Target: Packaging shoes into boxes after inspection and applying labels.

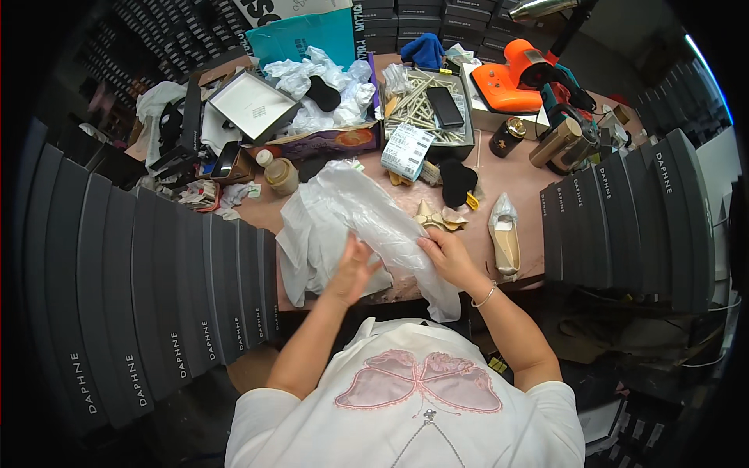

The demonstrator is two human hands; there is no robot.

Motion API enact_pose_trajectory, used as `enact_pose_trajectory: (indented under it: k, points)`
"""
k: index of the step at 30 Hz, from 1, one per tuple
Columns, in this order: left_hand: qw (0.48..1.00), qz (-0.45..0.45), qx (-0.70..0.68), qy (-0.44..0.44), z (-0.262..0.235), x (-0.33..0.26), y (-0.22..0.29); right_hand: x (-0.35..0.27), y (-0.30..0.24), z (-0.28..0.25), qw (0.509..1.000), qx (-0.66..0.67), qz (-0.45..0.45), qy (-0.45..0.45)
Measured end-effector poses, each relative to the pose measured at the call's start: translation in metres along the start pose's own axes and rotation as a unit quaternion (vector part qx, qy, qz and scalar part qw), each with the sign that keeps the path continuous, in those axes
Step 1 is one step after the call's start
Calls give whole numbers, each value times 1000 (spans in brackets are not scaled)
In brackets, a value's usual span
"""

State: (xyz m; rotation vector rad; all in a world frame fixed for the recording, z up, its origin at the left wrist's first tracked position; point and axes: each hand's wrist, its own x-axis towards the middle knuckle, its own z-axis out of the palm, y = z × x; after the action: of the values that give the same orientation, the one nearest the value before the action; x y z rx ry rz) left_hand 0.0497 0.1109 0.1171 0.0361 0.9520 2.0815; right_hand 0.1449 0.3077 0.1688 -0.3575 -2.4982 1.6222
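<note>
A thin, crinkled white sheet of tissue paper is stretched at a slant over the table in front of me. My right hand pinches its right side between thumb and fingers, and the lower end hangs past the table edge. Beside its near left part is my left hand, fingers apart and not wrapped round anything. More pale sheets lie beneath, towards the left. To the right of my right hand rests a pale gold flat shoe, with whitish wrapping at its toe. A cream, pointed piece is partly hidden behind the paper.
Stacked dark shoe boxes wall the left side, and more boxes the right. Farther back are a carton of crumpled paper, a box of thin sticks with a phone, an orange device, a dark can and a bottle.
</note>
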Motion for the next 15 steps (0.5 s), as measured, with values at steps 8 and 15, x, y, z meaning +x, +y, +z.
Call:
enact_pose_trajectory:
  k: [8,15]
  points:
    - [990,-53,134,1,39,16,-21,-5,10,-18,996,25,18,79]
    - [996,26,35,81,56,35,2,-22,-5,-12,911,393,113,-54]
